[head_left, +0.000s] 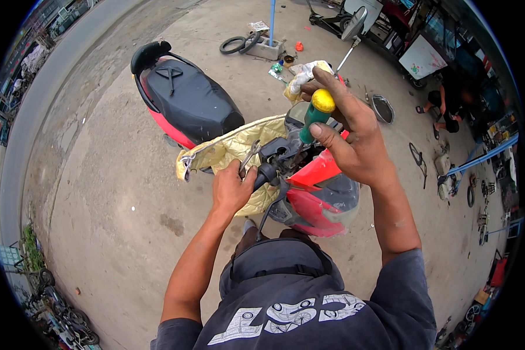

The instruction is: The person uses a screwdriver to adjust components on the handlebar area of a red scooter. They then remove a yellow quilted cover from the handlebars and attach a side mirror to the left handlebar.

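Note:
My right hand (359, 137) is raised over the front of a red scooter, its fingers and thumb closed round a screwdriver (316, 114) with a green handle and yellow end. The screwdriver's shaft is hidden from view. My left hand (232, 188) is closed on a metal wrench (251, 153) beside the black handlebar grip (265, 175). At the handlebar's middle, dark parts and cables lie exposed next to a red body panel (316, 170). A yellow quilted cover (262, 129) is draped round the handlebar, and the scooter's black seat (189, 96) lies beyond it to the left.
A round mirror (354, 23) on a stalk rises at the far side. Tyres (233, 45) lie by a concrete block (266, 49) holding a blue pole. At right, a person (443, 108) crouches near a black basin (382, 109) and scattered parts. Motorcycles (64, 315) stand at lower left.

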Demonstrator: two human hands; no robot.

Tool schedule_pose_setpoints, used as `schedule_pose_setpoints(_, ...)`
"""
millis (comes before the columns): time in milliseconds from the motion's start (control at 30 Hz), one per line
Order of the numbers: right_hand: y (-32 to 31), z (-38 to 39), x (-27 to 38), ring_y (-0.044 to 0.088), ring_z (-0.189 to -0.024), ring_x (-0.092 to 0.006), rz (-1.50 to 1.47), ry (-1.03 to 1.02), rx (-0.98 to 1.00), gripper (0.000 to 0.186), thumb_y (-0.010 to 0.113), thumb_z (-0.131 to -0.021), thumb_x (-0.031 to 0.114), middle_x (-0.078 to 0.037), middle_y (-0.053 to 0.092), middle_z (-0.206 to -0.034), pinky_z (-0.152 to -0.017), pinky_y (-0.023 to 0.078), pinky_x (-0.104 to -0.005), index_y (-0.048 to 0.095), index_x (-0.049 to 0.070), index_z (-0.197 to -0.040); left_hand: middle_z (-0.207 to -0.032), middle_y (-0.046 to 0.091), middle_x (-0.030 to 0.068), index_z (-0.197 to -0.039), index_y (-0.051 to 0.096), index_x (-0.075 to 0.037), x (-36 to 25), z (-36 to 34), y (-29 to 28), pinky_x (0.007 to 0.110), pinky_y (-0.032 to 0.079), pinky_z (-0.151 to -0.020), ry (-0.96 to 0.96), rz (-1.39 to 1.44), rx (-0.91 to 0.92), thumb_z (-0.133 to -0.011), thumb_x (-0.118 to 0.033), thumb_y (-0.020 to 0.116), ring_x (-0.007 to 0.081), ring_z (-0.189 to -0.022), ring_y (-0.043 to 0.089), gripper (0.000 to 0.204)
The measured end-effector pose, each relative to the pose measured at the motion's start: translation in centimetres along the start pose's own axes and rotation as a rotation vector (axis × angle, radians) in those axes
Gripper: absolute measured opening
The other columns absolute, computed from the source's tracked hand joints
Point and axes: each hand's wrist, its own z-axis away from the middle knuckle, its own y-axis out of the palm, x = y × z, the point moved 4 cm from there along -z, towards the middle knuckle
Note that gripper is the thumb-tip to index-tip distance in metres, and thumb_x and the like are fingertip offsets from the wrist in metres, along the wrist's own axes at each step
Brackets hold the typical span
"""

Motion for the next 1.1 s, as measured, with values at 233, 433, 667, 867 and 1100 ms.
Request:
schedule_pose_setpoints(233,-0.9,-0.3,0.6,0.069,-0.106,-0.0249,0.235,-0.002,0.084,0.064,0.079,-0.084,0.001,-0.015,0.068,-0.116,-0.086,0.058,-0.0341,0.058,0.007,-0.144,-0.06,0.056,0.0175,-0.071,0.053,0.001,-0.1,0.1,-0.1,0.046,0.042,-0.056,0.011,-0.007,0.005,-0.088,-0.026,0.077,0.0325,-0.053,0.054,0.04)
schedule_pose_setpoints(433,0.5,-0.4,0.0,0.066,-0.091,-0.0227,-0.149,0.081,-0.008,0.059,0.085,-0.08,0.009,-0.012,0.067,-0.107,-0.078,0.057,-0.0347,0.066,0.009,-0.136,-0.06,0.056,0.0177,-0.072,0.054,0.001,-0.1,0.0,-0.1,0.046,0.042,-0.056,0.006,-0.013,0.015,-0.088,-0.027,0.077,0.0336,-0.054,0.055,0.04)
schedule_pose_setpoints(667,-0.2,-0.7,0.8,0.067,-0.094,-0.0237,0.179,0.0,0.043,0.058,0.081,-0.083,0.005,-0.013,0.068,-0.109,-0.083,0.057,-0.0349,0.065,0.009,-0.138,-0.062,0.057,0.0178,-0.072,0.054,0.001,0.0,0.0,0.1,0.045,0.043,-0.056,0.002,-0.022,0.015,-0.089,-0.027,0.077,0.0332,-0.055,0.056,0.04)
schedule_pose_setpoints(867,-0.1,-0.8,0.5,0.066,-0.089,-0.024,0.044,0.044,0.042,0.059,0.084,-0.081,0.006,-0.012,0.067,-0.104,-0.079,0.056,-0.0347,0.065,0.008,-0.137,-0.061,0.057,0.0171,-0.072,0.054,0.0,0.1,0.1,-0.2,0.045,0.043,-0.056,0.005,-0.007,0.016,-0.089,-0.028,0.077,0.0333,-0.055,0.057,0.04)
schedule_pose_setpoints(1100,0.0,-0.4,0.2,0.069,-0.097,-0.026,-0.066,0.079,0.025,0.058,0.081,-0.082,0.002,-0.015,0.069,-0.113,-0.082,0.057,-0.0355,0.064,0.006,-0.136,-0.061,0.057,0.0178,-0.072,0.054,0.0,0.1,0.0,0.1,0.046,0.043,-0.056,0.02,-0.018,0.025,-0.089,-0.029,0.077,0.0355,-0.055,0.057,0.041)
